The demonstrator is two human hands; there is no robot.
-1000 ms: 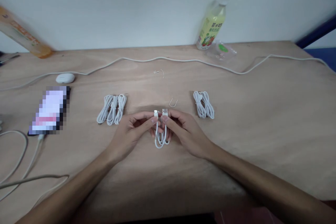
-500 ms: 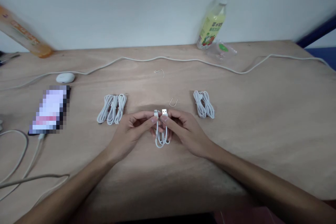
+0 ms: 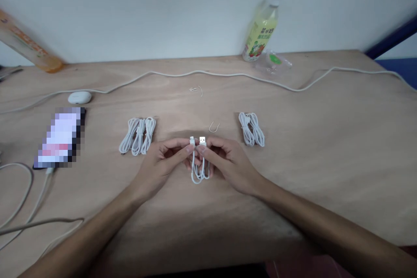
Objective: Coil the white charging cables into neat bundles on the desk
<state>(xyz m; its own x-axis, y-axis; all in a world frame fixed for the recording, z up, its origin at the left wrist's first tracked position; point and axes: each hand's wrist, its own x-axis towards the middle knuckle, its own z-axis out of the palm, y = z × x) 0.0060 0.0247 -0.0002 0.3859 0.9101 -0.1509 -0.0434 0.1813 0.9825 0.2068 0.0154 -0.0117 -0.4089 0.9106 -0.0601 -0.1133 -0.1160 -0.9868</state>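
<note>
1. Between the two hands, over the middle of the table (image 3: 309,130), is a white cable (image 3: 197,180), its loops hanging below the fingers.
2. Left hand (image 3: 162,156): thumb and fingers closed in a pinch on the housing of the narrow plug (image 3: 192,140). Metal end exposed and pointing away from the person.
3. Right hand (image 3: 233,165): a matching pinch, thumb on the housing of the wide plug (image 3: 202,140). Metal end likewise exposed. The two plugs stand side by side, slightly apart.
4. Rear fingers of both hands are partly hidden behind the loops; how much of the cord they support cannot be told.
5. Weight: judged light; a fingertip pinch should carry it.
6. Stiffness: the cord appears soft but springy, and its loose loops may spread if left unsupported. The plug housings appear rigid.
7. Surface: the housings look smooth; slipping is a minor risk under a firm pinch.
8. Recommended hold: grip the housings, clear of the metal ends. Avoid sharp bends where cord meets housing, probably the weakest point. Gather loops at mid-length.
9. Adjacent items: three coiled cables (image 3: 138,137) beside the left hand; two coiled cables (image 3: 251,129) beyond the right hand; a bent tie (image 3: 214,127) just past the fingertips.
</note>
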